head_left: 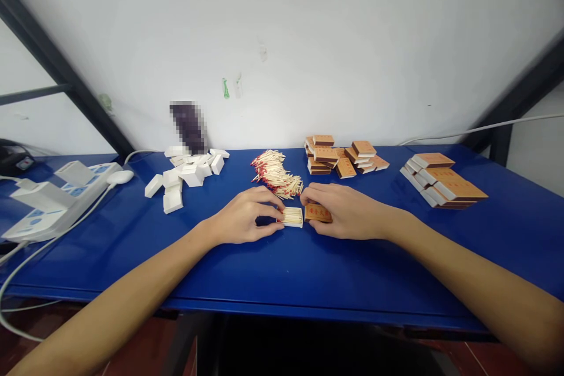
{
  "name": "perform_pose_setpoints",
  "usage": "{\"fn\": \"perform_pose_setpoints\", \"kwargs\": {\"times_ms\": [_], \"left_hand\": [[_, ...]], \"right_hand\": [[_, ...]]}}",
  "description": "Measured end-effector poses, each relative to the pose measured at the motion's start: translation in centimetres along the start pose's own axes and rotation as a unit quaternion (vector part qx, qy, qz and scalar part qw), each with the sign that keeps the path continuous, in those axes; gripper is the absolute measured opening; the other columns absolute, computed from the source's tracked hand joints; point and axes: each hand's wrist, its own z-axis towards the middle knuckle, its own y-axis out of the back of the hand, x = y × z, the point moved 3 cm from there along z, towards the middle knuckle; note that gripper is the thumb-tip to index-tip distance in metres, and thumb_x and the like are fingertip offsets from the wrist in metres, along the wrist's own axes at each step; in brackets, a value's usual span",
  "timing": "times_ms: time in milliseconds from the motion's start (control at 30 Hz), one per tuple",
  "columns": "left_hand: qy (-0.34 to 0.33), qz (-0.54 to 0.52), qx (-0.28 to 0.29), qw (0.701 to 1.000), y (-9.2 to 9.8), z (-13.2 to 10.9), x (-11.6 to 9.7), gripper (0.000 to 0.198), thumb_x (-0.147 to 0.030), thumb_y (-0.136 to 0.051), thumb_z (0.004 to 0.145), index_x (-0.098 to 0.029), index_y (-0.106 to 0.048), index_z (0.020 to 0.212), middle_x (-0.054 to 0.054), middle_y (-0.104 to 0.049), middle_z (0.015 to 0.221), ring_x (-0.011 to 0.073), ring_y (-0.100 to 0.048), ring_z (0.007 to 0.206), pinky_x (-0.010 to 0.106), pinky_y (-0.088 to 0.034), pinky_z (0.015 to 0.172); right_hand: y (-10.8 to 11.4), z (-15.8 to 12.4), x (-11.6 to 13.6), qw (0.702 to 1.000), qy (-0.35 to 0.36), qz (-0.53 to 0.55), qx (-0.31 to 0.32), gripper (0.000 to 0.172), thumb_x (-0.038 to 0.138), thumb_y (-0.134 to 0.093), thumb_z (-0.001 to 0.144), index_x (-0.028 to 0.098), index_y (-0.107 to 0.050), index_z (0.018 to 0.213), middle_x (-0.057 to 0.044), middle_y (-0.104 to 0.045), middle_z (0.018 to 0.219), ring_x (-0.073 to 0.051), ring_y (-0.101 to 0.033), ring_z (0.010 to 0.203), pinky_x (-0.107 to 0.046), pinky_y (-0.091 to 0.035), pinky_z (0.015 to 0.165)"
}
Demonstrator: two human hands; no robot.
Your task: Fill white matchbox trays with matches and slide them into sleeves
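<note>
Between the thumb and fingers of my left hand (249, 214) is a white matchbox tray (292, 218) filled with matches lying side by side. My right hand (341, 210) grips an orange-brown matchbox sleeve (318, 213), printed side up. Tray and sleeve lie end to end on the blue table, the tray's right end close against the sleeve's left end; whether they touch I cannot tell. Just beyond my hands is a loose pile of red-tipped matches (277, 173).
White trays (191, 173) are heaped at the back left, before a pixelated dark object (189, 126). Matchbox sleeves (324, 154) are piled behind my right hand. Stacked matchboxes (445, 179) stand at the right. A power strip (61, 202) with cables occupies the table's (282, 282) left side.
</note>
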Motion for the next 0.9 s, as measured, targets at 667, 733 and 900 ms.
{"fn": "perform_pose_setpoints", "kwargs": {"times_ms": [667,733,900], "left_hand": [[0.043,0.041,0.018,0.998,0.15,-0.33,0.71,0.027,-0.038,-0.068,0.086,-0.019,-0.069,0.105,0.006,-0.071,0.108,0.0204,-0.065,0.099,0.035,-0.047,0.09],[0.04,0.044,0.024,0.998,0.18,-0.35,0.8,0.026,-0.038,-0.067,0.087,-0.02,-0.071,0.104,0.005,-0.072,0.106,0.0202,-0.065,0.099,0.035,-0.047,0.09],[0.029,0.037,0.027,0.999,0.21,-0.24,0.82,0.025,-0.037,-0.065,0.089,-0.02,-0.071,0.106,0.005,-0.073,0.106,0.0194,-0.066,0.098,0.034,-0.047,0.087]], "right_hand": [[-0.09,0.03,0.56,0.999,0.021,0.039,-0.001,0.021,0.024,-0.063,0.078,0.022,-0.052,0.096,0.0,-0.061,0.092,-0.017,-0.055,0.077,-0.029,-0.037,0.068],[-0.11,0.04,0.54,0.999,0.019,0.043,0.001,0.021,0.024,-0.063,0.078,0.022,-0.053,0.096,0.0,-0.062,0.092,-0.017,-0.055,0.077,-0.029,-0.037,0.067],[-0.12,0.05,0.56,0.999,0.021,0.045,-0.005,0.022,0.025,-0.064,0.078,0.022,-0.054,0.097,-0.001,-0.062,0.091,-0.017,-0.056,0.076,-0.029,-0.038,0.068]]}}
